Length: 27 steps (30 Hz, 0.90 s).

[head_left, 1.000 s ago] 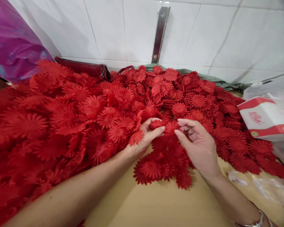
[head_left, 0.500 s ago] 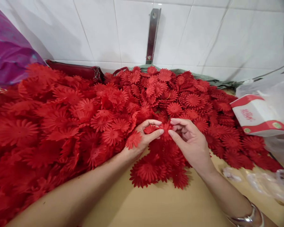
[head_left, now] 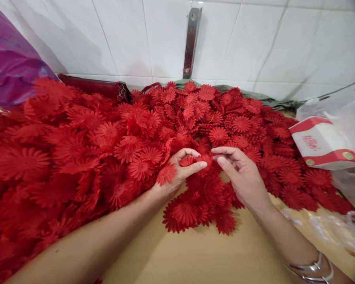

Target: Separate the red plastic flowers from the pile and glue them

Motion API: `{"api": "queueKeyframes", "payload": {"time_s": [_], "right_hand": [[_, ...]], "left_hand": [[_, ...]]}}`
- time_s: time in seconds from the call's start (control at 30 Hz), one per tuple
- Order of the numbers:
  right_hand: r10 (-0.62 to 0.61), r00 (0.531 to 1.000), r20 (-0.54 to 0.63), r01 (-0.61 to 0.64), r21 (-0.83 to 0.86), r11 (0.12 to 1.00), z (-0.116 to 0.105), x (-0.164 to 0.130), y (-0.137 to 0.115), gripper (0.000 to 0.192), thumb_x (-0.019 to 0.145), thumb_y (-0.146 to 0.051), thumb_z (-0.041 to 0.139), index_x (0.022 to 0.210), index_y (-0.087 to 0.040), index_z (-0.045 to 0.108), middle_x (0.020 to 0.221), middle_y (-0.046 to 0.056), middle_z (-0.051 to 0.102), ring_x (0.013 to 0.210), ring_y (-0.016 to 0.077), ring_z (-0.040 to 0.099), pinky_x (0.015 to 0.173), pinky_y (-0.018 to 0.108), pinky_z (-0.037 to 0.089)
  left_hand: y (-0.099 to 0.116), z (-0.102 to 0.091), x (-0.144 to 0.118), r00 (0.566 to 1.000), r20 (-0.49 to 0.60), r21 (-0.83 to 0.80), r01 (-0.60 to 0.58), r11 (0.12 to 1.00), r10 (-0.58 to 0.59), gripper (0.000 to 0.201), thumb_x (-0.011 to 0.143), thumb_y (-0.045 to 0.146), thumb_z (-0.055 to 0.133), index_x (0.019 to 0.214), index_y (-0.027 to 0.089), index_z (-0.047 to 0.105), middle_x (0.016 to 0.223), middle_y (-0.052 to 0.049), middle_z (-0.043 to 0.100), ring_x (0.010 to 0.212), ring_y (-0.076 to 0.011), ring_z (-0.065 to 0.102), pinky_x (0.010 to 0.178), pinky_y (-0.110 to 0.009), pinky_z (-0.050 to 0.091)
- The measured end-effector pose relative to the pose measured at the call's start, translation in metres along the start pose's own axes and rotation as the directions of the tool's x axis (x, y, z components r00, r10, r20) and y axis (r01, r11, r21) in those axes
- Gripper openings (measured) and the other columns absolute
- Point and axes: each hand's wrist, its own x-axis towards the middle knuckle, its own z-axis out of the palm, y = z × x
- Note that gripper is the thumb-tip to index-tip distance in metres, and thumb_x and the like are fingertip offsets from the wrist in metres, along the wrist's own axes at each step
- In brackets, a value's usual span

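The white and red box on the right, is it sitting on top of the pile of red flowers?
No, the box rests against clear plastic at the right, beside the edge of the red flowers, not on them.

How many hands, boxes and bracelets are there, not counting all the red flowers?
Hands: 2, left hand and right hand, both pinching red flowers
Boxes: 1, box
Bracelets: 1, bracelet
Total: 4
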Motion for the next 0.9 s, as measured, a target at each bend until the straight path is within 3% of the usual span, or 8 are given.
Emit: {"api": "queueKeyframes", "payload": {"time_s": [0.13,0.3,0.43,0.53,0.6,0.67,0.8,0.9], "right_hand": [[0.045,0.997,0.069,-0.043,-0.028,0.999,0.003,-0.004,0.001,0.021,0.087,-0.04,0.076,0.1,-0.025,0.071,0.1,0.002,0.072,0.093,0.0183,0.066,0.09,0.035,0.054],[0.028,0.986,-0.165,-0.018,0.06,0.998,-0.001,0.003,0.01,0.02,0.087,-0.041,0.074,0.09,-0.025,0.063,0.09,0.0,0.066,0.083,0.0157,0.061,0.083,0.031,0.052],[0.041,0.98,-0.196,-0.015,0.13,0.991,-0.005,0.006,0.007,0.027,0.081,-0.042,0.081,0.091,-0.026,0.061,0.089,-0.001,0.061,0.083,0.0143,0.059,0.08,0.027,0.051],[0.027,0.999,0.027,-0.031,0.162,0.986,-0.007,0.001,-0.003,0.035,0.078,-0.048,0.083,0.1,-0.028,0.065,0.091,-0.001,0.065,0.081,0.0147,0.062,0.076,0.027,0.053],[-0.029,0.968,0.251,-0.015,0.172,0.985,-0.009,-0.002,-0.01,0.043,0.076,-0.057,0.083,0.104,-0.028,0.068,0.093,0.001,0.069,0.083,0.0175,0.065,0.078,0.03,0.055],[-0.1,0.929,0.357,0.045,0.157,0.987,-0.009,-0.003,-0.015,0.043,0.079,-0.062,0.078,0.102,-0.026,0.072,0.096,0.004,0.071,0.089,0.0204,0.067,0.083,0.034,0.056],[-0.133,0.967,0.216,0.126,0.046,0.991,-0.006,-0.003,-0.015,0.023,0.094,-0.048,0.067,0.095,-0.026,0.073,0.095,0.004,0.071,0.09,0.0188,0.067,0.087,0.033,0.056],[-0.124,0.987,0.102,0.13,-0.056,0.99,-0.004,-0.003,-0.012,0.016,0.096,-0.04,0.064,0.095,-0.026,0.072,0.095,0.003,0.072,0.09,0.0178,0.067,0.085,0.032,0.055]], "left_hand": [[0.0,0.001,0.0,1.0,0.011,-0.031,-0.004,1.0,0.004,0.028,0.071,0.032,0.087,0.085,0.019,0.066,0.081,0.003,0.062,0.075,-0.0117,0.053,0.075,-0.025,0.041],[-0.004,0.0,0.002,0.999,-0.03,-0.063,-0.025,0.998,0.023,0.026,0.074,0.031,0.086,0.086,0.019,0.066,0.085,0.003,0.064,0.077,-0.0106,0.054,0.078,-0.025,0.042],[-0.006,-0.001,0.002,0.999,-0.027,-0.101,0.02,0.995,-0.023,0.029,0.075,0.034,0.086,0.091,0.02,0.067,0.086,0.003,0.064,0.073,-0.0091,0.055,0.075,-0.024,0.044],[-0.004,0.0,0.002,0.995,-0.05,-0.186,0.076,0.98,-0.087,0.035,0.075,0.042,0.086,0.095,0.02,0.067,0.09,0.001,0.068,0.078,-0.0109,0.06,0.075,-0.024,0.046],[-0.001,0.001,0.002,0.989,-0.065,-0.25,0.112,0.962,-0.132,0.04,0.076,0.048,0.084,0.097,0.019,0.067,0.092,-0.002,0.071,0.085,-0.0139,0.065,0.078,-0.026,0.048],[0.002,0.001,0.002,0.982,-0.085,-0.3,0.138,0.944,-0.17,0.042,0.078,0.052,0.081,0.1,0.019,0.067,0.096,-0.005,0.073,0.094,-0.0182,0.069,0.082,-0.028,0.05],[0.005,-0.003,0.005,0.97,-0.024,-0.454,0.204,0.867,-0.241,0.028,0.086,0.036,0.072,0.107,0.018,0.07,0.119,-0.011,0.074,0.12,-0.0256,0.066,0.096,-0.037,0.052],[0.001,-0.006,0.006,0.969,0.07,-0.486,0.242,0.84,-0.239,0.031,0.079,0.016,0.069,0.11,0.017,0.073,0.128,-0.011,0.073,0.129,-0.0264,0.063,0.109,-0.042,0.047]]}}
